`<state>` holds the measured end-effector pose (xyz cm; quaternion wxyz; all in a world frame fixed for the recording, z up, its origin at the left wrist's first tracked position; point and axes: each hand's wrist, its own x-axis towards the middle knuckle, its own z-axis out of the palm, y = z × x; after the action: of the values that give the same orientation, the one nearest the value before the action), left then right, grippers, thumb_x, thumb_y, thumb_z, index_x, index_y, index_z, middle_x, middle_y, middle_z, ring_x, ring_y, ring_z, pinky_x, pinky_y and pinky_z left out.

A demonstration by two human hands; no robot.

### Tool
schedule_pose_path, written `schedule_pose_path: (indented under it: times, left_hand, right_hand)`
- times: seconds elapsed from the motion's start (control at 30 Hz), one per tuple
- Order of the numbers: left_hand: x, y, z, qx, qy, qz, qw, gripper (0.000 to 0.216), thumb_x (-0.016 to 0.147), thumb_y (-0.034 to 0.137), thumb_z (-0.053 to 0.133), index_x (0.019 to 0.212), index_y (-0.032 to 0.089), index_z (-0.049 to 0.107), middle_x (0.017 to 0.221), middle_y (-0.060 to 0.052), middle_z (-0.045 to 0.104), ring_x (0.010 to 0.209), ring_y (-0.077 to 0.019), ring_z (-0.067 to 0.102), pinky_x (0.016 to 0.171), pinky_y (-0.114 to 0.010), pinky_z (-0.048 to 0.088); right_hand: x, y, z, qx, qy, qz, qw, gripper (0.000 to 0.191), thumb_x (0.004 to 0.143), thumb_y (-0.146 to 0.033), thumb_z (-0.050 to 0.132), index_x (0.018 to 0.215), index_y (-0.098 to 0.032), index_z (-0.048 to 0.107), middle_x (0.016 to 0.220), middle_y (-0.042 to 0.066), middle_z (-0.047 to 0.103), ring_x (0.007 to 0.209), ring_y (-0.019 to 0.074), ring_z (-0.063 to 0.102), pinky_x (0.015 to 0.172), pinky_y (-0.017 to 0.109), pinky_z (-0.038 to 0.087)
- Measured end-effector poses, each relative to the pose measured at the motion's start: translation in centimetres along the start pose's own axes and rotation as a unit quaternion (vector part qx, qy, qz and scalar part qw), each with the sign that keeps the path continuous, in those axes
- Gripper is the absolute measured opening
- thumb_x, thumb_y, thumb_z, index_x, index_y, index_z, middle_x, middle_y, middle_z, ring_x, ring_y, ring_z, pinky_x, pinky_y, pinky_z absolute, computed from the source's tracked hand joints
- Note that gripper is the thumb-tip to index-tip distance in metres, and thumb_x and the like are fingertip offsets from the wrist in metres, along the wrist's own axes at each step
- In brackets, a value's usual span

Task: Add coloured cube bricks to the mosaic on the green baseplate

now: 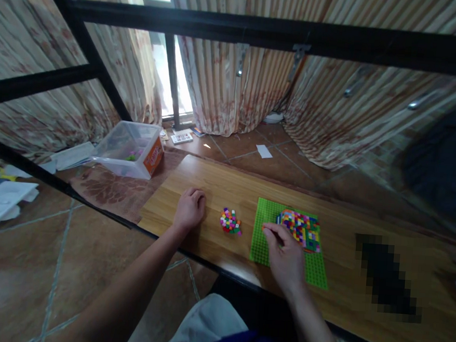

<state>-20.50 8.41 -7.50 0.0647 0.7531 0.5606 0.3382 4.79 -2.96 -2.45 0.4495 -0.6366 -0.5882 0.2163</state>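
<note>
Far left, on the floor rug: a clear plastic box, off the table. On the table, the left hand rests with fingers curled in; from where I stand, I cannot tell whether it conceals anything. Just beside it lies a loose pile of bricks, small and mixed in colour, within easy reach of both hands. Next, the green board lies flat. Over its left part, thumb and forefinger are closed on what appears to be an orange brick; the right hand is otherwise loosely bent. Beyond, a multicoloured brick patch covers part of the board, partly hidden by that hand. Recommended: grip by the sides, line up squarely with the studs, press straight down, and steady the board's edge with the left hand.
</note>
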Motion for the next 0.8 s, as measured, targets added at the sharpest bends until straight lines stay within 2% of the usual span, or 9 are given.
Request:
schedule_pose_path:
  times: [0.17,0.3,0.5,0.67,0.8]
  left_hand:
    - [0.1,-0.2,0.1,0.002,0.010,-0.004,1.000,0.016,0.087,0.021,0.049,0.088,0.019,0.064,0.097,-0.008,0.065,0.094,-0.0226,0.060,0.088,-0.036,0.049]
    - [0.2,-0.4,0.2,-0.001,0.007,-0.007,1.000,0.015,0.086,0.022,0.049,0.087,0.020,0.064,0.097,-0.008,0.065,0.094,-0.0225,0.060,0.089,-0.036,0.049]
    - [0.2,-0.3,0.1,0.003,0.005,-0.011,1.000,0.017,0.087,0.024,0.048,0.086,0.019,0.064,0.096,-0.009,0.065,0.093,-0.0227,0.060,0.088,-0.037,0.049]
    - [0.2,-0.3,0.1,0.003,0.002,-0.008,1.000,0.017,0.087,0.024,0.048,0.088,0.020,0.064,0.097,-0.009,0.065,0.094,-0.0224,0.061,0.089,-0.037,0.049]
    - [0.2,-0.3,0.1,0.006,0.001,-0.015,1.000,0.018,0.087,0.025,0.048,0.089,0.020,0.065,0.098,-0.009,0.065,0.094,-0.0229,0.060,0.090,-0.037,0.049]
  right_hand:
    - [0.0,1.3,-3.8,-0.038,0.101,0.054,0.993,0.030,0.087,-0.045,0.052,0.094,-0.020,0.069,0.094,0.007,0.070,0.087,0.0207,0.064,0.081,0.035,0.048]
    - [0.8,3.1,-5.5,-0.095,0.150,0.054,0.983,0.031,0.086,-0.045,0.052,0.088,-0.018,0.068,0.090,0.008,0.069,0.081,0.0208,0.062,0.077,0.035,0.047]
    - [1.9,4.5,-5.5,-0.166,0.146,0.007,0.975,0.036,0.087,-0.047,0.049,0.087,-0.018,0.070,0.091,0.009,0.067,0.088,0.0227,0.059,0.082,0.037,0.045]
    - [2.6,4.9,-5.2,-0.196,0.122,-0.016,0.973,0.040,0.089,-0.049,0.046,0.086,-0.018,0.072,0.089,0.009,0.071,0.083,0.0227,0.059,0.081,0.037,0.043]
    - [2.8,4.9,-5.0,-0.230,0.132,-0.016,0.964,0.044,0.090,-0.050,0.043,0.087,-0.018,0.073,0.089,0.010,0.073,0.081,0.0235,0.060,0.079,0.037,0.043]
